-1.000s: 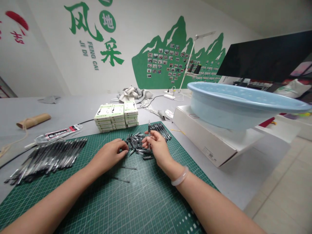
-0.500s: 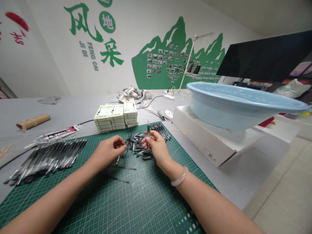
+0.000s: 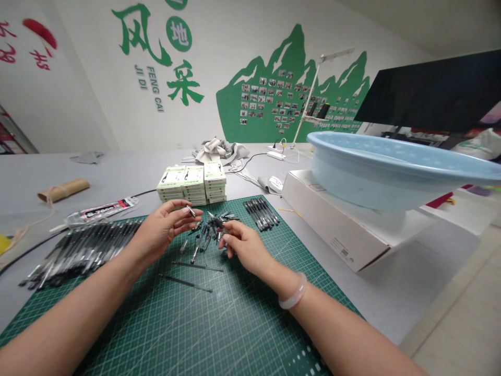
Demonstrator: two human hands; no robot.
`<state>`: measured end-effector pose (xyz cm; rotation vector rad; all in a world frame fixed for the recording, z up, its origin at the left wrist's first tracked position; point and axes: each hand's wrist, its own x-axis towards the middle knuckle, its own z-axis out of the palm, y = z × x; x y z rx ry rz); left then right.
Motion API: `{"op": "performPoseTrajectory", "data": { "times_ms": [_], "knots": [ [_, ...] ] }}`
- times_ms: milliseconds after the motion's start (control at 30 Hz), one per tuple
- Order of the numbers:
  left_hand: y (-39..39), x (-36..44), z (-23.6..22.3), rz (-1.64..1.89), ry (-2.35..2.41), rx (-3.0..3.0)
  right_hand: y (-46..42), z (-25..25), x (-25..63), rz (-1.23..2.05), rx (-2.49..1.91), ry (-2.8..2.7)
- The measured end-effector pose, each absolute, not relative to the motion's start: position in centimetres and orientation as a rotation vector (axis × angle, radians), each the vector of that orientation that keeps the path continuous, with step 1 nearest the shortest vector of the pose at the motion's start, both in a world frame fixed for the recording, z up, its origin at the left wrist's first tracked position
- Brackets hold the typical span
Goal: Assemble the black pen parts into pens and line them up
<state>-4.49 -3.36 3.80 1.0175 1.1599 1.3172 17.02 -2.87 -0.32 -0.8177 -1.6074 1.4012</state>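
Observation:
My left hand pinches a small shiny pen part, probably a cap, between thumb and forefinger; the other fingers are loosely extended. In my right hand is a gel pen with a dark grip, its pointed tip tilted up and to the left. Under and between the hands lies a loose pile of pen caps. Two thin dark pen refills rest on the green cutting mat, nearer to me.
A dense row of pens lies at the left, a smaller group of pens at the right. Stacked small boxes stand behind the mat. A blue basin sits on a white carton at the right.
My left hand has lifted and come up with the small pen part. The pen in my right hand has swung from upright to leaning left, and that hand has lowered slightly.

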Motion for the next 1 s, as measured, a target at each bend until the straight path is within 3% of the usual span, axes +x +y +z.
{"op": "performPoseTrajectory", "data": {
  "times_ms": [800,1000],
  "knots": [
    [-4.8,-1.9,2.9,1.264,1.129,1.286,-3.2,-0.2,17.1,1.244,-0.905,-1.792],
    [-5.0,-1.5,2.7,1.281,1.114,1.35,-3.2,-0.2,16.9,1.478,-0.885,-1.658]
  ]
}}
